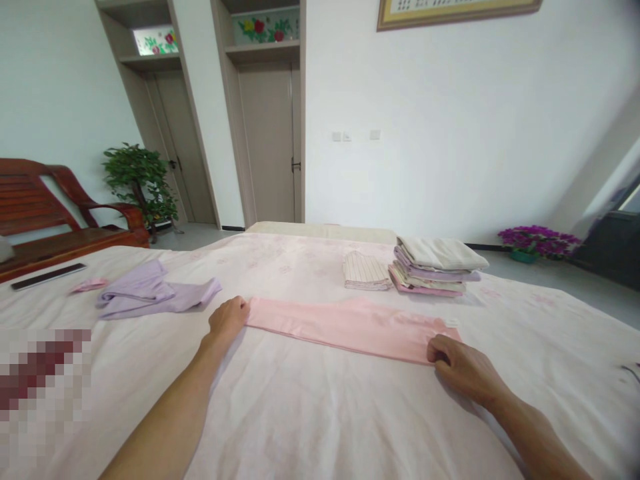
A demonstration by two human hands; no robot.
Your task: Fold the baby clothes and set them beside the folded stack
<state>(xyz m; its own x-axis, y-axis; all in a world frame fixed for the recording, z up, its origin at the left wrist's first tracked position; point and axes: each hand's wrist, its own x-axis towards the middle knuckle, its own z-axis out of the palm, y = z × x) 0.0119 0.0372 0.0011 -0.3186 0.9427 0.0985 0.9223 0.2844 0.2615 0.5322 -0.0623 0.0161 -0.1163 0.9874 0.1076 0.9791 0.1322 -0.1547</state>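
Note:
A pair of pink pants [340,327], folded lengthwise into a long strip, lies flat across the bed in front of me. My left hand [229,316] is closed on its narrow left end. At the wider right end, near a small white tag [451,323], my right hand [450,360] pinches the near corner. Just beyond the strip sit a striped folded garment [367,272] and a stack of folded clothes [435,260]. Off to the left lies a crumpled lavender garment [150,293].
A dark flat device [49,276] and a small pink cloth [90,285] rest on the left of the patterned sheet [300,413]. Past the bed are a wooden bench [75,220], a potted plant [137,173] and purple flowers [539,239]. A pixelated patch covers the lower left.

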